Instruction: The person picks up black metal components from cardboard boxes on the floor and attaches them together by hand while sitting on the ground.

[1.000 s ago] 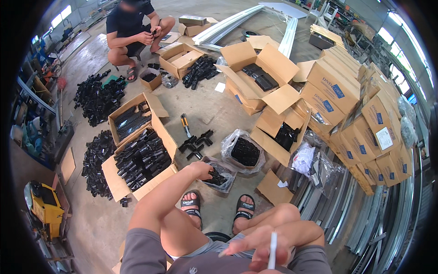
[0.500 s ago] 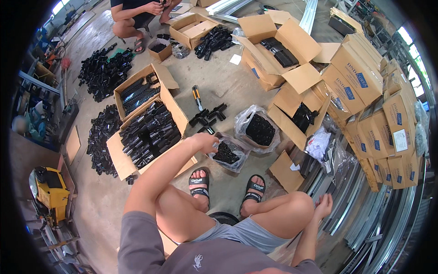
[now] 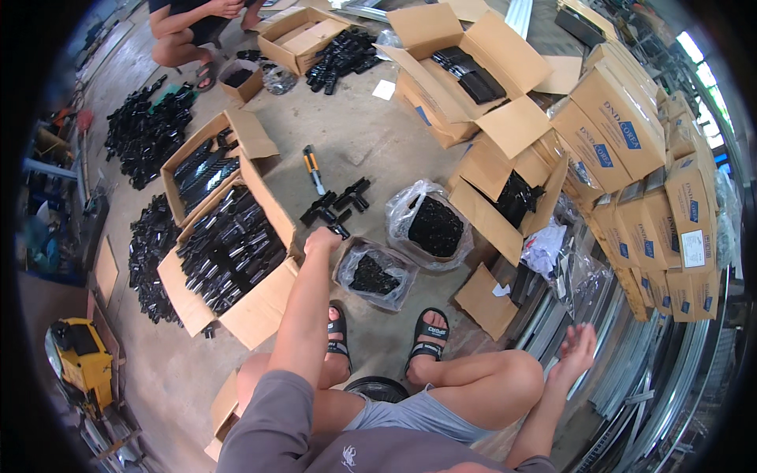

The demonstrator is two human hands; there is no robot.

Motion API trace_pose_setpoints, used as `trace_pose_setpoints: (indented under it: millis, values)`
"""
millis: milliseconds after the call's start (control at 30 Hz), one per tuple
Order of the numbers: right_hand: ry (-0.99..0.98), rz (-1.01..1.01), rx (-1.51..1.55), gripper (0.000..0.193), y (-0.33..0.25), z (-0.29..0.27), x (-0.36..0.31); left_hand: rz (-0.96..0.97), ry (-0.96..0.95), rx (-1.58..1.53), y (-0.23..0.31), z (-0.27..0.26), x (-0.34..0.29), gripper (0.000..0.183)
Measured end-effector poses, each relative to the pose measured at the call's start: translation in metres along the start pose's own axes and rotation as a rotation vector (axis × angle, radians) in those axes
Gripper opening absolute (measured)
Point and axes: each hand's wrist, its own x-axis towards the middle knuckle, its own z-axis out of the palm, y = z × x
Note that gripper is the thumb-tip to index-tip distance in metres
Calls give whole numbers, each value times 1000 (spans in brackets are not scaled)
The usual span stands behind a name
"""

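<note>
My left hand (image 3: 322, 239) reaches down at the near end of a small group of black plastic connectors (image 3: 321, 210) on the floor. Its fingertips are hidden, so whether it grips a connector is unclear. Just right of that hand sits a small box lined with clear plastic (image 3: 339, 276), with small black pieces (image 3: 374, 277) inside. Beyond it, a clear bag (image 3: 400, 214) holds more small black pieces (image 3: 435, 224). My right hand (image 3: 574, 355) hovers beside my right knee, palm up, fingers apart and holding nothing. A tool with orange-and-black handles (image 3: 312, 165) lies beyond the connectors.
On the left, an open carton (image 3: 272, 314) is full of black connectors, with heaps of black parts (image 3: 150, 130) around it. Open cartons (image 3: 512, 67) and stacked boxes (image 3: 615, 126) line the right, above metal profiles (image 3: 631, 394). Another person (image 3: 185, 39) crouches at the far left.
My left hand has moved from the small lined box to the black connectors. My right hand has turned and spread its fingers. The whole view has shifted a little.
</note>
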Motion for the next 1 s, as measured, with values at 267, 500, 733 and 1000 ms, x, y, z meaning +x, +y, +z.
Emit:
trace_pose_setpoints:
  millis: [267,500,733,1000]
  values:
    - [-296,-17,62,22,-85,97,-98,-140,15,-393,8,45,17,71]
    - [-548,264,144,23,-46,141,-122,-194,204,-330,30,32,-11,57]
    - [-632,379,82,21,-41,156,-138,-264,264,-318,35,28,-6,57]
    - [-806,291,160,19,-38,137,-153,-124,190,-472,-16,47,28,51]
